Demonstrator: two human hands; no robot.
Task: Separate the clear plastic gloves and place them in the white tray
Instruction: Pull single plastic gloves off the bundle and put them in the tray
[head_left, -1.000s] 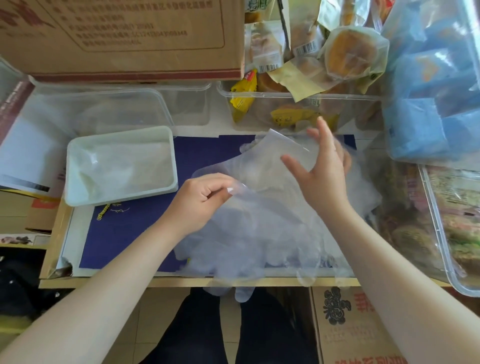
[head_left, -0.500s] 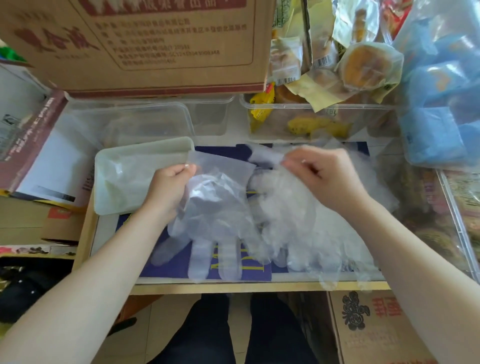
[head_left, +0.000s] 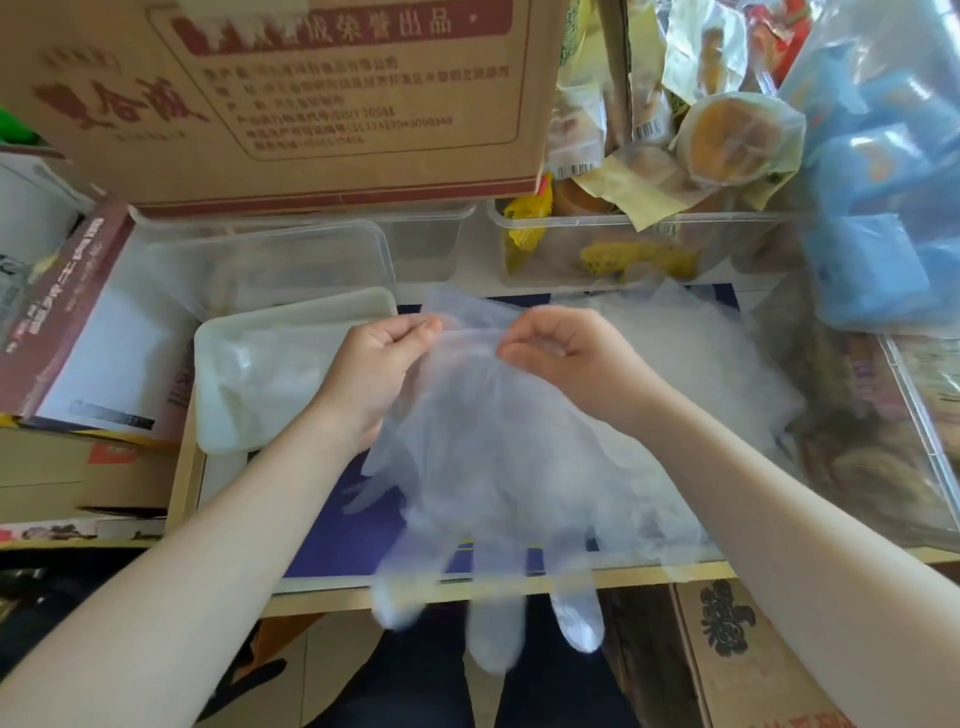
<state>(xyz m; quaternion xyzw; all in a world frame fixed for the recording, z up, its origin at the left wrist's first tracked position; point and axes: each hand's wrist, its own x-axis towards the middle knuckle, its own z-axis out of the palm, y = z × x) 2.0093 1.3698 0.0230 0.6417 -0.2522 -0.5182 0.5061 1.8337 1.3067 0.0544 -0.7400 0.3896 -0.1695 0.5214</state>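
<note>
Centrally, left hand (head_left: 374, 369) and right hand (head_left: 566, 353) each pinching the glove's (head_left: 493, 467) top edge, glove fingers dangling toward 6 o'clock, white tray (head_left: 218, 395) at 9 o'clock.

the thin see-through plastic gloves (head_left: 483, 467) are clear with a faint bluish-white haze. The shallow rectangular plastic tray (head_left: 218, 415) is milky white. The flat mat on the tabletop (head_left: 337, 535) is deep navy. The big cardboard box at the back (head_left: 291, 104) is tan with dark red print, and the crinkly plastic bag of packets (head_left: 883, 182) is pale blue.
</note>
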